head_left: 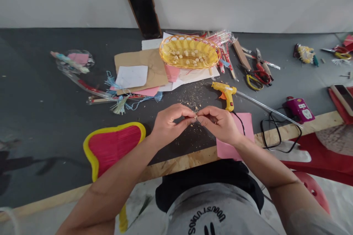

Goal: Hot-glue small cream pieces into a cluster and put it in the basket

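One small pale piece [196, 116] is between the fingertips of the left hand [171, 124] and the right hand [220, 124]. The grip of each hand is closed on it, thumb against fingers, and the fingertips of the two hands meet there, above the worktop [27, 77]. The piece is very small, so I cannot tell which way it points or how its long axis lies.

Around and beyond the fingertips there are many crumbs [193, 98], too many for counting. Farther away stands one yellow basket [209, 47], in which more than ten pale balls [187, 62] lie; the exact number is not clear. One glue gun [227, 93] lies near the right hand, its nozzle toward the left. Under its cord is one pink sheet [234, 148]. One dark phone [142, 5] leans on the wall [220, 0], and one purple box [300, 110] is at the right.
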A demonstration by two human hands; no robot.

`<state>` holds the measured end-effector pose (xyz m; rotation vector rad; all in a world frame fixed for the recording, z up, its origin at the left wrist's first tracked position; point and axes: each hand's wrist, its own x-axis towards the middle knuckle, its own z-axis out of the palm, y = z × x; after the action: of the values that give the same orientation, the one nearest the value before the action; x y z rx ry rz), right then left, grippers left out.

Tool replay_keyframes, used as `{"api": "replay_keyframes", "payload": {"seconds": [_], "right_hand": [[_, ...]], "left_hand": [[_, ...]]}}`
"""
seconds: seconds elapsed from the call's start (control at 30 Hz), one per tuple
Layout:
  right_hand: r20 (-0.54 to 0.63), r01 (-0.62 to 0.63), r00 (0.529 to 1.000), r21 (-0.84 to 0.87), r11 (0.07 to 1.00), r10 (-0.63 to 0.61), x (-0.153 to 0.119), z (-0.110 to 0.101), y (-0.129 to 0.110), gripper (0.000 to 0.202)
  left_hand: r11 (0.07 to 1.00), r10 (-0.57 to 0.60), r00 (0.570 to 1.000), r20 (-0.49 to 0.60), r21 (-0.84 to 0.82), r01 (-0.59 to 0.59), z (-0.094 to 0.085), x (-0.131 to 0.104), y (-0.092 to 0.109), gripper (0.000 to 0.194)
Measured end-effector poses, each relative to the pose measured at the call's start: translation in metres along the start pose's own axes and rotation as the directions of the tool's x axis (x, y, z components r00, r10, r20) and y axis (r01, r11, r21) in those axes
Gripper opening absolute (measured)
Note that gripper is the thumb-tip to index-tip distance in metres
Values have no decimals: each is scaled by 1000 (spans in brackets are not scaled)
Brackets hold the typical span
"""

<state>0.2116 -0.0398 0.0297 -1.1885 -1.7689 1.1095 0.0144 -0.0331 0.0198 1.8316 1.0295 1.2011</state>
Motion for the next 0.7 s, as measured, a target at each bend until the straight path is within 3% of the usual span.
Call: {"api": "replay_keyframes", "payload": {"seconds": [0.13,0.23,0.4,0.53,0.7], "right_hand": [[7,39,999,-20,999,-39,0,0,0,12],[6,84,996,-49,995,-84,1,-3,0,11],[40,239,971,-112,964,-236,4,-9,2,10],[69,338,941,-147,929,-331,5,-9,5,10],[79,371,929,-185,910,-362,5,-7,4,12]], "left_hand": [[997,-81,997,1,-4,81,1,-1,2,4],[957,-252,967,27,-141,253,1,-1,2,24],[723,-447,870,209,-489,488,2,1,-4,38],[604,-516,813,268,-559,568,2,3,-6,38],[566,-518,809,278,-597,568,3,4,-5,37]]}}
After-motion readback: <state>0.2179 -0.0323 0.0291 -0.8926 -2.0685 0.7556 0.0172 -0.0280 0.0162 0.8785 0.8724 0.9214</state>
